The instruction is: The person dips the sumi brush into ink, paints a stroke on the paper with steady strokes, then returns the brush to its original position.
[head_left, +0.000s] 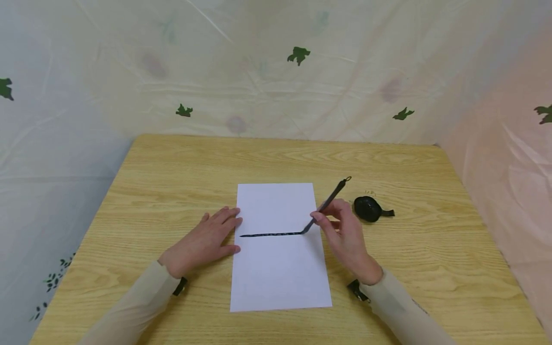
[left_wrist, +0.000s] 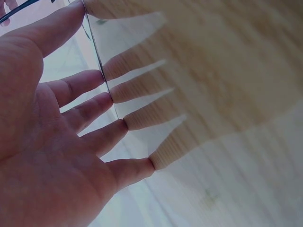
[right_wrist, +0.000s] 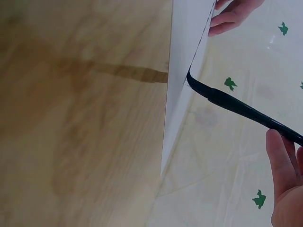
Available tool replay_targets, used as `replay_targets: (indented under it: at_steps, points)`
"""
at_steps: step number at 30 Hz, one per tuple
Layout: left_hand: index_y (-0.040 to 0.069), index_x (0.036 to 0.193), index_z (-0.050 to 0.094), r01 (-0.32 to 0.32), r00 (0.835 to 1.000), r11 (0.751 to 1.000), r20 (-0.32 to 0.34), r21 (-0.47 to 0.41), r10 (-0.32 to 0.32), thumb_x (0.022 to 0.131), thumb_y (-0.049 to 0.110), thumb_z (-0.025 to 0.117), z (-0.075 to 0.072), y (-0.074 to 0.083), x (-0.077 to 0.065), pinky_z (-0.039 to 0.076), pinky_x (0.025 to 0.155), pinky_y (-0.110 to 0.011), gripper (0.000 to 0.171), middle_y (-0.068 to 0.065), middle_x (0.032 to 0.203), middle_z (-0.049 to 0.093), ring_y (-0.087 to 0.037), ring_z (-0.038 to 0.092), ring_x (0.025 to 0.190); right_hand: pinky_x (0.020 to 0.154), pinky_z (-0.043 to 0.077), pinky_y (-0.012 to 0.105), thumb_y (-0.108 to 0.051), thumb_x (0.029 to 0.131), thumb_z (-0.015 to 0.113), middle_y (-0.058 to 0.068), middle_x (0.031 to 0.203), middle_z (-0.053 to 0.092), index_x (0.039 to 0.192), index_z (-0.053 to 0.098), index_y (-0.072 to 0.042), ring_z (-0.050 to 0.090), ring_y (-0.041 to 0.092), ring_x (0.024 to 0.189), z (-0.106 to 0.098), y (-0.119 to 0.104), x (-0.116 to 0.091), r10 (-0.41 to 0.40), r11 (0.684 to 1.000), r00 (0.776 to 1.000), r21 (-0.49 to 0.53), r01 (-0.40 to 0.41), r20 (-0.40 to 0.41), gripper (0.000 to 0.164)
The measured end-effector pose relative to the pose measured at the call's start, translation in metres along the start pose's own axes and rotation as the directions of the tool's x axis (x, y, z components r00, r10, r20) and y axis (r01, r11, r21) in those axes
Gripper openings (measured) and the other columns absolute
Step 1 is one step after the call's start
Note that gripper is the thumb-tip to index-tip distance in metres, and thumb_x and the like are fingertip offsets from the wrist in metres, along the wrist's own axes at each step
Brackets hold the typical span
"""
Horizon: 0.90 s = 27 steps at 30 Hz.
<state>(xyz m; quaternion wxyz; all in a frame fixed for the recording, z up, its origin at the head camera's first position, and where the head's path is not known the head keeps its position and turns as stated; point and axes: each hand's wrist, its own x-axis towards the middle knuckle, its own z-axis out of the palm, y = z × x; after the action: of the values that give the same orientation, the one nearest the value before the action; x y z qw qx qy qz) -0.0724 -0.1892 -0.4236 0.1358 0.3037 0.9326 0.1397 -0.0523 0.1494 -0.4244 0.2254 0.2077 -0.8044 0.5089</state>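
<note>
A white sheet of paper [head_left: 276, 278] lies on the wooden table, with a black horizontal stroke [head_left: 271, 235] across its middle. My right hand [head_left: 347, 235] pinches a dark brush [head_left: 329, 199] with a loop at its top end. In the right wrist view the black bristles [right_wrist: 198, 86] bend against the paper, at the stroke's right end. On the paper's left edge rest the fingertips of my left hand [head_left: 204, 242], its fingers spread and straight. The left wrist view shows that palm [left_wrist: 57, 137] and the fingertips touching down on the surface.
A small black dish with a short handle [head_left: 368, 209] sits right of the paper, beyond the right hand. The wooden table [head_left: 181, 163] is bounded at the back and sides by pale sheets [head_left: 258, 96] bearing green bird shapes.
</note>
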Motion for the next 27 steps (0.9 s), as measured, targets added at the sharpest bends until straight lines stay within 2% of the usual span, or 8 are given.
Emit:
replay_targets:
  at_steps: [14,15,18,22,27]
  points:
    - [0.001,0.151,0.05,0.006,1.0,1.0,0.009,0.007,-0.007,0.097,0.037,0.074,0.0,0.001,0.0,0.03,0.112,-0.071,0.068,-0.016,0.163,0.038,-0.041,0.031,0.151,0.07,0.059,0.02,0.02,0.081,0.075,0.009,0.098,0.067,0.113,0.056,0.006,0.074,0.021,0.088,-0.002,0.002,-0.001,-0.008,1.0,1.0,0.006,0.008,-0.004,0.039]
    - [0.001,0.151,0.05,0.006,1.0,1.0,0.009,0.006,-0.006,0.097,0.037,0.074,0.0,0.001,0.0,0.03,0.112,-0.071,0.068,-0.016,0.163,0.038,-0.041,0.031,0.151,0.071,0.059,0.02,0.02,0.082,0.075,0.011,0.099,0.066,0.114,0.056,0.007,0.074,0.02,0.088,-0.002,0.001,-0.001,-0.017,1.0,1.0,0.021,0.017,-0.005,0.04]
    - [0.001,0.151,0.05,0.004,1.0,1.0,0.011,0.007,-0.004,0.097,0.037,0.074,0.0,0.002,0.0,0.03,0.112,-0.071,0.068,-0.016,0.163,0.038,-0.041,0.031,0.151,0.072,0.06,0.023,0.008,0.092,0.072,0.018,0.1,0.064,0.116,0.052,0.012,0.074,0.016,0.092,-0.004,0.0,0.0,-0.079,0.988,0.996,0.131,0.082,-0.029,0.031]
    - [0.001,0.151,0.05,0.003,1.0,1.0,0.008,0.015,-0.003,0.097,0.037,0.074,0.0,0.002,0.0,0.031,0.112,-0.071,0.068,-0.016,0.163,0.038,-0.041,0.031,0.151,0.075,0.061,0.026,-0.011,0.101,0.066,0.027,0.099,0.061,0.115,0.046,0.019,0.074,0.015,0.095,-0.008,-0.006,0.004,-0.166,0.943,0.982,0.277,0.183,-0.085,0.039]
    - [0.001,0.15,0.05,0.0,1.0,1.0,0.009,0.02,0.0,0.097,0.037,0.074,-0.003,0.002,0.0,0.031,0.112,-0.071,0.069,-0.016,0.162,0.038,-0.041,0.032,0.151,0.075,0.061,0.027,-0.009,0.101,0.066,0.023,0.102,0.062,0.113,0.041,0.023,0.074,0.017,0.095,-0.013,-0.01,0.01,-0.177,0.915,0.976,0.344,0.211,-0.129,0.042]
